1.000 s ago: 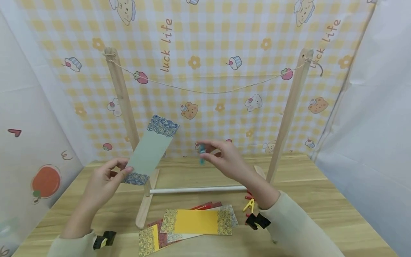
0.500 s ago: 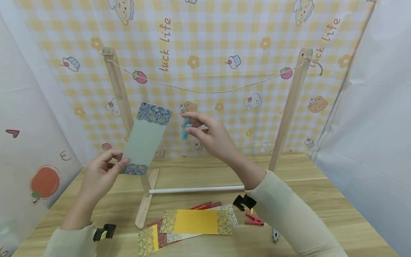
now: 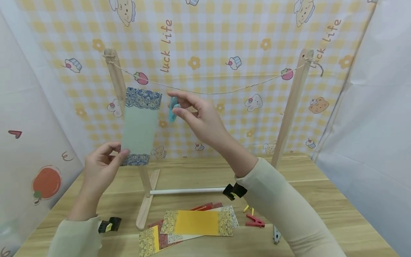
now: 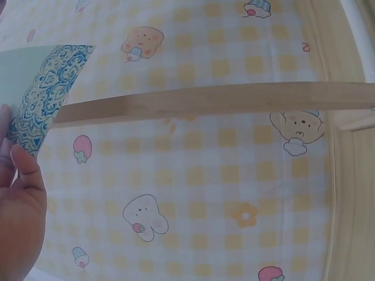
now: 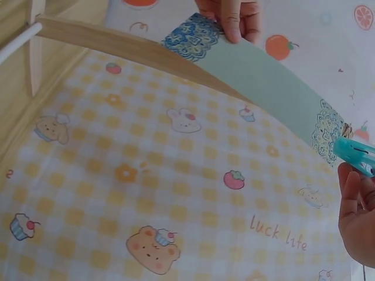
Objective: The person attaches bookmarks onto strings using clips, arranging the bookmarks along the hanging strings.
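Observation:
My left hand (image 3: 102,171) pinches a pale green card (image 3: 140,130) by its lower left edge, thumb in front. Blue lace-like bands run across the card's two ends, and it stands nearly upright before the left post. In my right hand (image 3: 205,119) a turquoise clothespin (image 3: 173,109) is pinched between thumb and fingers, just right of the card's top end. A sagging string (image 3: 205,93) stretches between two wooden posts, slightly above the card's upper edge. In the right wrist view the clothespin (image 5: 354,153) overlaps the card's patterned end.
Several patterned cards lie stacked on the table, a yellow card (image 3: 198,223) on top. Right of them lie a red clothespin (image 3: 255,221), a yellow clothespin (image 3: 250,210) and a grey clothespin (image 3: 276,235). A white rod (image 3: 189,191) joins the posts low down; a checkered cloth (image 3: 205,43) hangs behind.
The left hand has raised the green card and turned it more upright. My right hand has moved up and left with the clothespin, closer to the card's top and the string.

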The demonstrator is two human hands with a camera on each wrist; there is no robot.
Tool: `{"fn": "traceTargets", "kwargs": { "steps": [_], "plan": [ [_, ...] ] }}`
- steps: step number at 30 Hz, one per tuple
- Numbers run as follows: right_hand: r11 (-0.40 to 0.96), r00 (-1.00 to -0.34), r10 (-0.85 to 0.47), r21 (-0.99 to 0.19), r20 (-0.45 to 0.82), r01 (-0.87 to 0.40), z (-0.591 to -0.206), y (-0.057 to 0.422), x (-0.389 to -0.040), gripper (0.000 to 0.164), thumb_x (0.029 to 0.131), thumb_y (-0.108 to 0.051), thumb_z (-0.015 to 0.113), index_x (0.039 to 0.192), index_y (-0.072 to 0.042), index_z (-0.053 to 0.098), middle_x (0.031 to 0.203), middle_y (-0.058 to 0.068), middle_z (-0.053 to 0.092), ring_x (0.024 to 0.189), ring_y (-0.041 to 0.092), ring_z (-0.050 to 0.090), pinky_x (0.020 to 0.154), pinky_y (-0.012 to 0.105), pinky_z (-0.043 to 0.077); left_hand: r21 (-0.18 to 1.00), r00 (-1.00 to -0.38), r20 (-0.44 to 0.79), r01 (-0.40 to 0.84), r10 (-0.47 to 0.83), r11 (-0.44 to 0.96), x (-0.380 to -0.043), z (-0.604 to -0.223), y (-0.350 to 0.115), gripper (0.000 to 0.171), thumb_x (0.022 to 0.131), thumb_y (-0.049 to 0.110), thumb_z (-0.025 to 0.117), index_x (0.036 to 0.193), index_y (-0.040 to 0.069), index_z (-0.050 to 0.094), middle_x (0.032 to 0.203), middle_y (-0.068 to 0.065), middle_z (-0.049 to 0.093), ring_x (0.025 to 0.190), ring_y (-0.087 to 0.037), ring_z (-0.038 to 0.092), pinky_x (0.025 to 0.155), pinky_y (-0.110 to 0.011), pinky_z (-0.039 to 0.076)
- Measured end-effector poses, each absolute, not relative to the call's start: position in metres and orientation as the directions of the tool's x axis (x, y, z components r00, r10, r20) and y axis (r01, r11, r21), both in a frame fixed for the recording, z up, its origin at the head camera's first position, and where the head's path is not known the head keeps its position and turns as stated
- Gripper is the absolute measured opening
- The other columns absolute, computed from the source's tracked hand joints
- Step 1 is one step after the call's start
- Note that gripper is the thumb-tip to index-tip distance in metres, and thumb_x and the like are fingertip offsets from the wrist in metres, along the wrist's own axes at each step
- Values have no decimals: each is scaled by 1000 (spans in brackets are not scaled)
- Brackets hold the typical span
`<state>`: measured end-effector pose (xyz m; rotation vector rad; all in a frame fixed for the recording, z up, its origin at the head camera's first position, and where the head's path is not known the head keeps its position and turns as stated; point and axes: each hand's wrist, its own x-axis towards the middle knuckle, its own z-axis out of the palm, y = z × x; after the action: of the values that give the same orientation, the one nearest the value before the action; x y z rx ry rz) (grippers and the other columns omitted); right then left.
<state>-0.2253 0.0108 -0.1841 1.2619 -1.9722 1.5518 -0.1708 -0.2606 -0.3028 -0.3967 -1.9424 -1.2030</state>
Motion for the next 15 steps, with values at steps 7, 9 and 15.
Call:
{"fn": "traceTargets", "kwargs": {
  "steps": [7,9,15],
  "plan": [
    [-8,-532,-410,-586,741,-810,-164,-1,-228,34,99,-6,59,133,-3,60,107,12,70,88,18,65,75,25,52,587,-578,799,691,-165,422,-181,-305,-262,10,88,-11,66,95,-4,69,84,15,66,57,4,53,51,-12,39],
    [-16,-542,-397,-596,741,-803,-158,-5,-229,33,99,-5,59,132,-2,60,106,12,68,82,20,65,71,25,51,596,-577,795,688,-185,415,-182,-304,-263,11,88,-11,67,94,-2,69,82,16,67,59,4,55,52,-11,40],
    [-96,-582,-352,-646,733,-757,-145,-13,-231,30,98,1,57,128,2,60,100,12,61,60,24,57,54,25,46,622,-587,779,684,-219,380,-185,-302,-260,21,86,-16,65,93,3,70,79,16,66,60,4,56,51,-12,40]
  ]
}}
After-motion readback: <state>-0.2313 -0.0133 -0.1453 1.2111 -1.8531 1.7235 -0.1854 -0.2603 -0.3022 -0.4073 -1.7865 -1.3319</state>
